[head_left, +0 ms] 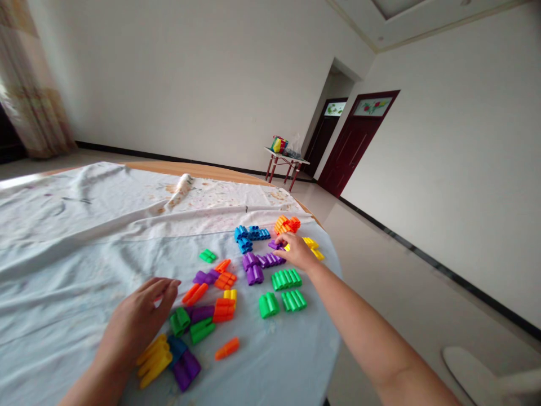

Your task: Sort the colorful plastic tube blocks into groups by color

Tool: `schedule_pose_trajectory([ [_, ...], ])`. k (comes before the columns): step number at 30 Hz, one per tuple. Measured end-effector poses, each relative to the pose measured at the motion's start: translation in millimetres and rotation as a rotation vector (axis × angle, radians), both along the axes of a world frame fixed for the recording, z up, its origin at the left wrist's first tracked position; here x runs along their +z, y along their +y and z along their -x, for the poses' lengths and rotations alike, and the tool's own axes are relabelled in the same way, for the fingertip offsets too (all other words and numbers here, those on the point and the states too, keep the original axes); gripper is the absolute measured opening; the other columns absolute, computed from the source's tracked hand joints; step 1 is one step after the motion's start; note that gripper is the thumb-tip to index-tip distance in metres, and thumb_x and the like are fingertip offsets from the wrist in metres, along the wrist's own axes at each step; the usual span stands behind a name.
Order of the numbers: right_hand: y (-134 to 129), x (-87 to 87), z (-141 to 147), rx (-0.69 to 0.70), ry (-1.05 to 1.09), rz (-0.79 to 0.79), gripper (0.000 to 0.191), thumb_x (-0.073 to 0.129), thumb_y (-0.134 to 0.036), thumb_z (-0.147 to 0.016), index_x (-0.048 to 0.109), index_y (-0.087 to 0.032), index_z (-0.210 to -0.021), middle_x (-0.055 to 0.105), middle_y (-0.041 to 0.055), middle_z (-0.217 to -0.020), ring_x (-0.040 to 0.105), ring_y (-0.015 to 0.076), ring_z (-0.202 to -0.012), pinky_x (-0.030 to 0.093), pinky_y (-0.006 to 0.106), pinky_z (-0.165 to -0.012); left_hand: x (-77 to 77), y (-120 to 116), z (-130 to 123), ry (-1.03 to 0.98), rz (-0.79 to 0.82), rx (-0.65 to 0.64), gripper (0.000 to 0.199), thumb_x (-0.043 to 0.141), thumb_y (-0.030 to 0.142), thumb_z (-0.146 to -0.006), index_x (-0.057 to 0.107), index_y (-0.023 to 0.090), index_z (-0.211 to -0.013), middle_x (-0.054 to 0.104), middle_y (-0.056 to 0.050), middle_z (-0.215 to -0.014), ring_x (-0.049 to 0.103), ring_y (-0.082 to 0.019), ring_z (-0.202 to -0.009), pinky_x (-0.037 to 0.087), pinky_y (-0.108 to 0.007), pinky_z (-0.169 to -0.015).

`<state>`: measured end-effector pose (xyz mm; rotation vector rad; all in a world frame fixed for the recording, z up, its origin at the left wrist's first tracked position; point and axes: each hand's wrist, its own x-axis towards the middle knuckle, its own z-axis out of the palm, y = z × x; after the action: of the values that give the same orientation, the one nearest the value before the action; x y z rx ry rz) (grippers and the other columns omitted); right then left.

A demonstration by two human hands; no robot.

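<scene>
- Ribbed plastic building blocks lie in loose clusters of green, purple, orange, blue and yellow on a pale blue cloth, which covers a round tabletop.
- Right hand: grip narrow, fingers down on a small purple block, with a yellow block just beside them. Whether the block is held cannot be told.
- Left hand: grip part-open, fingers curled, nothing visible in it. It is near a green block; contact cannot be confirmed.
- A yellow block stack lies just below the left hand, beside a purple block.
- Hidden: the right hand partly covers the yellow block, and its underside is out of sight.
- Beyond the blocks, a stained white sheet carries a rolled item, too blurred to identify.
- Far off, a small red-legged table stands near a dark red door.
</scene>
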<state>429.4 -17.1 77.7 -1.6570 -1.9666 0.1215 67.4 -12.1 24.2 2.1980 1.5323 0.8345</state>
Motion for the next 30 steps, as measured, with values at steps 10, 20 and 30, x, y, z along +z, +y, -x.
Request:
schedule_pose_trajectory([
  [10, -0.2, -18.2, 15.6, -0.029, -0.427, 0.001, 0.024, 0.078, -0.03, -0.067, 0.062, -0.021, -0.083, 0.061, 0.0037, -0.091, 0.054, 0.0218, -0.093, 0.037, 0.035, -0.083, -4.4, 0.5, 1.3, -0.003, -0.021, -0.003, 0.036, 0.041, 0.048, -0.084, 0.065, 0.021, -0.088, 0.067, -0.003, -0.092, 0.061, -0.015, -0.078, 0.043, -0.023, -0.072],
  [20, -1.7, -22.6, 15.5, -0.057, -0.524, 0.054, 0.03, 0.077, -0.041, -0.066, 0.063, -0.021, -0.084, 0.06, 0.0047, -0.09, 0.052, 0.0228, -0.095, 0.033, 0.038, -0.087, -1.3, 0.2, -1.1, -0.005, -0.027, 0.009, 0.037, 0.04, 0.048, -0.084, 0.065, 0.021, -0.087, 0.068, -0.004, -0.092, 0.061, -0.014, -0.075, 0.043, -0.023, -0.069],
  [30, -1.3, -14.2, 25.2, 0.057, -0.486, 0.086, 0.04, 0.074, -0.033, -0.069, 0.058, -0.024, -0.105, 0.058, 0.0063, -0.11, 0.045, 0.0262, -0.109, 0.029, 0.042, -0.09, -1.7, -0.1, -0.8, -0.017, -0.011, 0.005, 0.036, 0.04, 0.048, -0.084, 0.065, 0.021, -0.086, 0.068, -0.003, -0.091, 0.061, -0.014, -0.072, 0.044, -0.023, -0.069],
])
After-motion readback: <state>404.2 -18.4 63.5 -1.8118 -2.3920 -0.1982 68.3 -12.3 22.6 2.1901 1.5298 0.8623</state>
